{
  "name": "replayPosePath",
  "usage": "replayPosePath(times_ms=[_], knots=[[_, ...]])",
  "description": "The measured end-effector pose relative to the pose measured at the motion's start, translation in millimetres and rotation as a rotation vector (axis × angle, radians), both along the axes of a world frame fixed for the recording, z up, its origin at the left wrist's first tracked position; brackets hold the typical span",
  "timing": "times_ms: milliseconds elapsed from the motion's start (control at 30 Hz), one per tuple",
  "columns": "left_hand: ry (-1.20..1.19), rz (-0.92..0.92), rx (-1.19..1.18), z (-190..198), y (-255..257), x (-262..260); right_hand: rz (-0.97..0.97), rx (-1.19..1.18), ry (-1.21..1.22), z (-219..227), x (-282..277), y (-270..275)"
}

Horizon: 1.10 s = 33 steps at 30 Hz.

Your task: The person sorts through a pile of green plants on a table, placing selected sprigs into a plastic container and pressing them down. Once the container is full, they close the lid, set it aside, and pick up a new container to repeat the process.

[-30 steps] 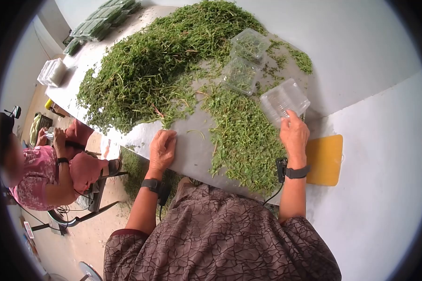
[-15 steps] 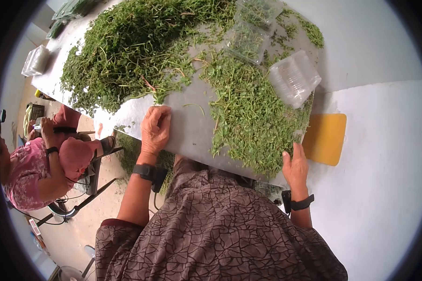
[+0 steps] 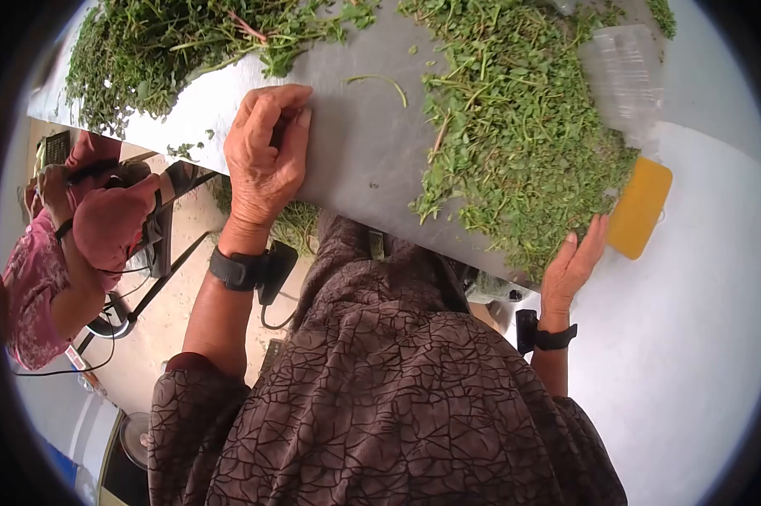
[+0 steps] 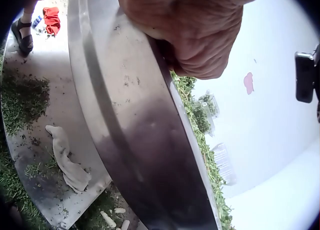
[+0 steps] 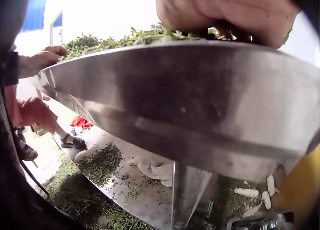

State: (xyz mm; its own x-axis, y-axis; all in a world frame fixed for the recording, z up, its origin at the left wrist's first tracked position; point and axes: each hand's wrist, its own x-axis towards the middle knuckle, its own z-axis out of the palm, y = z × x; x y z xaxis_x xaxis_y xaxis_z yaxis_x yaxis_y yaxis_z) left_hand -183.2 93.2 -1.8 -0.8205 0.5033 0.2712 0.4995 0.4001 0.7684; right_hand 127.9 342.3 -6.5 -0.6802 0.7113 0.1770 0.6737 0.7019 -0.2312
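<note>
My left hand (image 3: 267, 152) rests on the front part of the metal table (image 3: 347, 173), its fingers loosely curled with nothing seen in them. Just beyond its fingertips lie the ends of a large heap of leafy green stems (image 3: 178, 63). At the table's right corner, my right hand (image 3: 574, 261) has its fingers nearly straight, touching the edge of a flatter spread of loose greens (image 3: 515, 143). In the right wrist view that palm sits over the table rim (image 5: 180, 74). A clear plastic box (image 3: 625, 80) lies beyond, at the far right of the spread.
A yellow board (image 3: 640, 209) stands beside the table's right edge, near the white wall. Another person in pink (image 3: 56, 278) sits at left. Under the table, a lower shelf carries a white cloth (image 5: 155, 169). More clear boxes (image 4: 205, 112) stand among the greens.
My right hand has left the clear box and come back towards me to the corner of the spread. The left hand stays near the front edge. The head view has tilted down and closer.
</note>
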Motion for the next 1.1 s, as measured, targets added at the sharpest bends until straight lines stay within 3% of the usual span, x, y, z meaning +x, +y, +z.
replayPosePath(times_ms=[700, 767, 900, 1100], knots=[[0.099, -0.012, 0.033, -10, -4, 1, -0.193, -0.229, 0.283, 1, -3, -11], [-0.049, -0.008, 0.043, -11, -7, 2, -0.197, -0.252, 0.304, 1, -4, -12], [-0.053, -0.009, 0.085, -12, -6, 2, -0.211, -0.300, 0.349, 1, -6, -14], [0.135, -0.041, 0.030, -16, -6, -5, -0.148, -0.328, 0.389, 0, -5, -13]])
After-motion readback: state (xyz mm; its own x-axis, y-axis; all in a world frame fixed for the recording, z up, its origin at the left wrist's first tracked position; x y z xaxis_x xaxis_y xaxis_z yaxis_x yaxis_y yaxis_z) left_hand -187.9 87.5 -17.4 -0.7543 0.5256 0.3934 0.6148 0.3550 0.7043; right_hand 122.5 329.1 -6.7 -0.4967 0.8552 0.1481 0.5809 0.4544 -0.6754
